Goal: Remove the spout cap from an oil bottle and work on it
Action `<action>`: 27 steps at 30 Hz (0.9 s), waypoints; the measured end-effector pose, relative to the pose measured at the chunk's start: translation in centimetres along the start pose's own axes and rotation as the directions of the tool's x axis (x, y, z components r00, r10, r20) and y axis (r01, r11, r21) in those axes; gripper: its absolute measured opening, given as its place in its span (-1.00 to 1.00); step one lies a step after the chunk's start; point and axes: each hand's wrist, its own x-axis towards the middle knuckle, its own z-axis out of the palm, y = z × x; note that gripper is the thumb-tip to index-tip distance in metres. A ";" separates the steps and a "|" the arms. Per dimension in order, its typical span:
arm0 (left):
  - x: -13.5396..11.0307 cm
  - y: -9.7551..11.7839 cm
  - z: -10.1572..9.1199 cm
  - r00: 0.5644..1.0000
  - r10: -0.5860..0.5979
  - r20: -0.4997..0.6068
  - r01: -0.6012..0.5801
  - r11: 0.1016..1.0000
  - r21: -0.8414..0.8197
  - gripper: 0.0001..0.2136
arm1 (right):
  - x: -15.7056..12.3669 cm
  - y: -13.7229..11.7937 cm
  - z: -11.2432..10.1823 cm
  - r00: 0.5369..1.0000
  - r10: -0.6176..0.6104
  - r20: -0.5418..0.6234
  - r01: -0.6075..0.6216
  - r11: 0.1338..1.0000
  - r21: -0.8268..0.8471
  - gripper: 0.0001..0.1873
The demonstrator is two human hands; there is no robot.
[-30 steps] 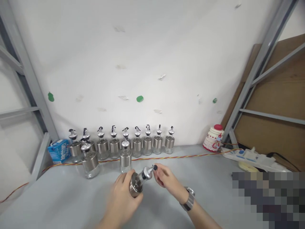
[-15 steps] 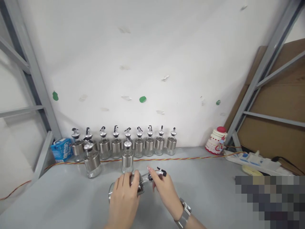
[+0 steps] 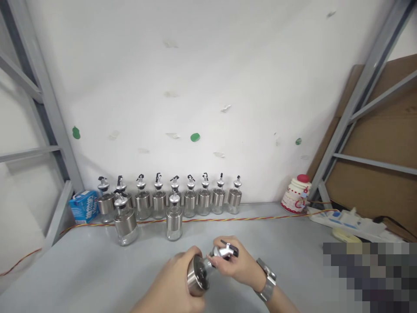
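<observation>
Lying aslant: the bottle (image 3: 195,278) is at the near middle, over the tabletop (image 3: 81,269), its long axis running from near left to the pourer (image 3: 226,251) at the far right; whether it touches the surface, I cannot tell.
Sleeve side: the left hand (image 3: 174,278) wraps the steel sleeve (image 3: 198,287), that grip clamped on the body and hiding the base.
Neck side: the right hand (image 3: 244,265) has thumb and fingers closed about the neck just below the pourer, whose tip points right.
Nearer hand: the right one for neck and pourer, which lie to the right of the left grip.
Farther off: two front bottles (image 3: 174,221) stand upright before a row of bottles (image 3: 204,202).
Edges: blue carton (image 3: 84,208) far left, red-lidded jar (image 3: 295,196) far right.
</observation>
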 end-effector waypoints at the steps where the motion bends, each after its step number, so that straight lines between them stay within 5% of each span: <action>1: 0.0 0.0 -0.1 0.998 0.011 0.062 -0.008 0.999 -0.043 -0.74 | 0.0 0.0 -0.1 1.000 -0.010 0.015 0.009 1.000 0.009 -0.55; 3: 0.1 -0.2 0.0 0.992 -0.019 0.122 0.028 0.997 -0.069 -0.75 | 0.1 0.1 0.2 1.000 0.011 -0.001 -0.011 0.999 0.042 -0.58; 6: 0.4 -0.8 0.8 0.989 -0.116 -0.092 0.123 0.989 0.080 -0.63 | 0.6 0.4 1.4 0.984 0.126 -0.126 -0.115 0.989 0.092 -0.63; 9: 0.7 -1.3 1.8 0.962 -0.071 -0.262 0.141 0.956 0.258 -0.58 | 0.9 0.6 2.7 0.952 0.214 -0.218 -0.188 0.973 0.133 -0.59; 14: 0.6 -0.7 2.1 0.960 -0.065 -0.274 0.145 0.948 0.283 -0.54 | 0.7 0.8 3.2 0.929 0.245 -0.276 -0.227 0.969 0.095 -0.54; 17: 0.6 0.2 1.3 0.974 -0.163 -0.155 0.181 0.977 0.110 -0.55 | 0.7 0.7 2.4 0.951 0.213 -0.224 -0.200 0.977 0.078 -0.54; 20: 0.5 0.4 0.5 0.980 -0.133 0.146 0.162 0.965 -0.207 -0.67 | 0.5 0.3 1.5 0.981 0.140 -0.132 -0.132 0.989 0.072 -0.54; 23: 0.3 -0.2 -0.3 0.933 0.004 0.361 0.188 0.848 -0.496 -0.68 | -0.1 -0.2 0.7 0.999 0.029 -0.031 -0.025 0.994 0.106 -0.60; 27: -0.2 -0.8 -0.7 0.852 0.081 0.517 0.312 0.715 -0.626 -0.67 | -0.5 -0.4 0.1 0.996 -0.037 0.079 0.020 0.978 0.208 -0.67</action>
